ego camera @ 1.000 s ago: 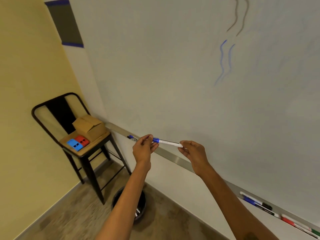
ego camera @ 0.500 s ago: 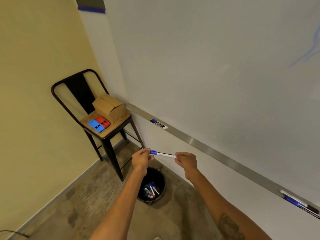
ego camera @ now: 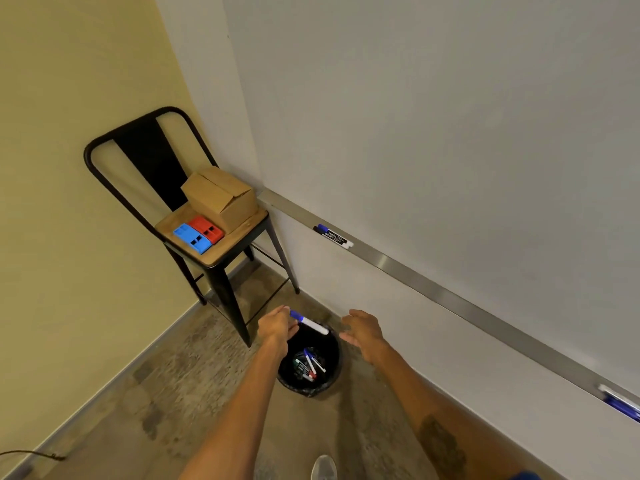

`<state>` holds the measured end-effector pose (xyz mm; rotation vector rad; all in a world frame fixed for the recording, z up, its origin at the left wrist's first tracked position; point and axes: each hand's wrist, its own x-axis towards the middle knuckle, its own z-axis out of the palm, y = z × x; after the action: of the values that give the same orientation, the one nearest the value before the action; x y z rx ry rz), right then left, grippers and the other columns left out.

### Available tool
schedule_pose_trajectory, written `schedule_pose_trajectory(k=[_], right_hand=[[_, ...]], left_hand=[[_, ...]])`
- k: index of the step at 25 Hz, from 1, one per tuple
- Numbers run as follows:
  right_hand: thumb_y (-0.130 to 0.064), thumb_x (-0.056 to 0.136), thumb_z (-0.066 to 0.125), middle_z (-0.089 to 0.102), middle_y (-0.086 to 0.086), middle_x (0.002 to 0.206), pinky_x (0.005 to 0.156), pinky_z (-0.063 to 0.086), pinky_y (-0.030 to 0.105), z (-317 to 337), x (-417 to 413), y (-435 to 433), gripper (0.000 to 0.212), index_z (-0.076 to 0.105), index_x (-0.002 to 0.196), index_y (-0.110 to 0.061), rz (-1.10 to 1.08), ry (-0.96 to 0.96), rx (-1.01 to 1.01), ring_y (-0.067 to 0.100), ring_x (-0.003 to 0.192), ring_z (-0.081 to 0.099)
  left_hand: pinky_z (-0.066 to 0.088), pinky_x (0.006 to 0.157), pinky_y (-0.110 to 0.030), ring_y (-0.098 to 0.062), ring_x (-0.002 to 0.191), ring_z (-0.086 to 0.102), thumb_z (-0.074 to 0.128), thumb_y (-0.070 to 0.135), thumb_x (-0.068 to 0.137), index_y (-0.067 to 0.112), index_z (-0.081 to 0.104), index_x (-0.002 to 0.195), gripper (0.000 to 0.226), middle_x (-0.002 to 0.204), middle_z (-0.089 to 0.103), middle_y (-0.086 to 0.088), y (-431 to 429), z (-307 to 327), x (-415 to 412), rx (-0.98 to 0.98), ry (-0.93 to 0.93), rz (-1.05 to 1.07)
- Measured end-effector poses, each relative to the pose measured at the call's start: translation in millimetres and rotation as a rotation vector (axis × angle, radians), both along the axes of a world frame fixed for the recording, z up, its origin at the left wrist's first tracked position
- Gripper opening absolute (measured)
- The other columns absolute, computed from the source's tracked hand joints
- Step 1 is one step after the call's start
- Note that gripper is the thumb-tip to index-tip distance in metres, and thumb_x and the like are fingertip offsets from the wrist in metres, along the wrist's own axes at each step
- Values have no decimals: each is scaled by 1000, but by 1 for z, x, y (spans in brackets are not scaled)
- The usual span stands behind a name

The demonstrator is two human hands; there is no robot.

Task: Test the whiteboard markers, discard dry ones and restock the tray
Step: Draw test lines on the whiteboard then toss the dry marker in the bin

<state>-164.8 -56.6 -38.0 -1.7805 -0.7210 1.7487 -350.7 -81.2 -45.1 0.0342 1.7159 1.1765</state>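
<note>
Left hand (ego camera: 277, 326): fingers pinch marker (ego camera: 310, 323) over bin (ego camera: 334, 351).
Right hand (ego camera: 363, 332): fingers spread, blurred.
Edge markers (ego camera: 620, 403): cut off.

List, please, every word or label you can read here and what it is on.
"camlin" (it seems), on the two markers lying on the tray; their finer print is too small.
Discarded markers in the bin: labels too blurred to read.
Held marker in the left hand, cardboard box: no text visible.
</note>
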Motion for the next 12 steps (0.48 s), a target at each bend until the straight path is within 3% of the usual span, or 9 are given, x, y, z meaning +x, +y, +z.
schedule_pose_trajectory(k=[4,12], right_hand=[[-7,90,68,64,13,106,92,56,37,-8,13,1,25,65,115,-2,-46,10,-51,25,95,63],[-13,93,65,68,6,106,85,58,30,12,69,0,17,69,109,-9,-46,82,64,25,101,68]], left_hand=[[59,80,-37,-24,83,66,58,11,99,3,67,115,20,107,66,-11,7,-6,0,2,9,-29],[54,74,-29,-21,90,68,58,14,99,8,71,108,18,103,73,-5,20,1,83,63,34,-223]])
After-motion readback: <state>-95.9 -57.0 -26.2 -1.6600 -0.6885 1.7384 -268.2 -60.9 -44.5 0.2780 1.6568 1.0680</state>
